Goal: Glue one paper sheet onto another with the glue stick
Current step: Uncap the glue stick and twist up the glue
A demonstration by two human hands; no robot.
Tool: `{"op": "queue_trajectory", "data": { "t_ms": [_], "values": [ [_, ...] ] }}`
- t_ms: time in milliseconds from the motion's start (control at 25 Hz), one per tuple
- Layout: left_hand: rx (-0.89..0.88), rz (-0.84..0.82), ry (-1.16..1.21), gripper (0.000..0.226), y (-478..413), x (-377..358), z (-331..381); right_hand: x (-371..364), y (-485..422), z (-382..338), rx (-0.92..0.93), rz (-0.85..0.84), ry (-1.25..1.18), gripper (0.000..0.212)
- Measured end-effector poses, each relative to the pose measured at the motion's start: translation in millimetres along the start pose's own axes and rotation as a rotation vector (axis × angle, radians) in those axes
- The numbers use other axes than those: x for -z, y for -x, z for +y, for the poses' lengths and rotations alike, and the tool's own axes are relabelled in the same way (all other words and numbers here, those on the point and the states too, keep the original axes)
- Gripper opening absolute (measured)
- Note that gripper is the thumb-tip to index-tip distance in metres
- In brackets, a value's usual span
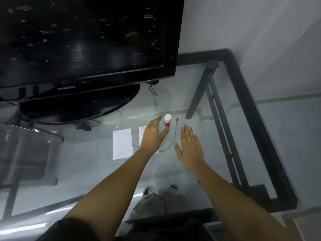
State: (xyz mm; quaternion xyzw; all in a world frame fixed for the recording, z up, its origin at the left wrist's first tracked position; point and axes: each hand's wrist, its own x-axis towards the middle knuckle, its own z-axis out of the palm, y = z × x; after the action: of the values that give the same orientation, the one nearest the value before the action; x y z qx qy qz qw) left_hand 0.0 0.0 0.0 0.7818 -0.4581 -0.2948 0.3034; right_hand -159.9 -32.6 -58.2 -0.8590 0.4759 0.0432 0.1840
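Note:
A red glue stick with a white cap (167,121) stands upright on the glass table. My left hand (152,134) is open right beside it, fingers and thumb spread on either side of its base, not closed on it. One white paper sheet (122,143) lies flat to the left. A second white sheet (142,134) lies next to it, mostly hidden under my left hand and wrist. My right hand (190,147) is open and flat, palm down, to the right of the glue stick and holding nothing.
A large black television (83,40) on an oval stand (79,108) fills the back left. A thin black cable (171,141) curls between my hands. The glass table's black frame (250,105) runs along the right edge.

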Motion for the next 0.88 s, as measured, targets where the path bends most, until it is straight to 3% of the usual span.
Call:
{"op": "queue_trajectory", "data": {
  "t_ms": [240,440,520,720,800,880],
  "values": [
    [-0.013,0.016,0.010,0.030,-14.5,-8.1,6.2,-1.1,0.1,2.3,0.003,0.024,0.026,0.068],
    [-0.082,0.068,0.146,0.032,-0.1,14.3,10.9,12.0,-1.7,2.8,0.005,-0.025,-0.080,0.065],
    [-0.112,0.102,0.174,0.035,5.8,27.6,11.0,31.8,-7.2,1.2,-0.029,0.018,-0.229,0.056],
    [-0.148,0.175,0.197,0.030,15.9,41.4,16.7,102.8,-25.3,-25.5,-0.114,0.134,-0.924,0.039],
    [-0.197,0.183,0.157,0.030,17.8,41.5,19.9,117.2,-26.4,-36.9,-0.061,0.097,-1.017,0.043],
    [-0.215,0.162,0.125,0.032,18.1,40.6,21.1,120.9,-27.1,-42.5,-0.018,0.089,-1.023,0.034]
  ]
}}
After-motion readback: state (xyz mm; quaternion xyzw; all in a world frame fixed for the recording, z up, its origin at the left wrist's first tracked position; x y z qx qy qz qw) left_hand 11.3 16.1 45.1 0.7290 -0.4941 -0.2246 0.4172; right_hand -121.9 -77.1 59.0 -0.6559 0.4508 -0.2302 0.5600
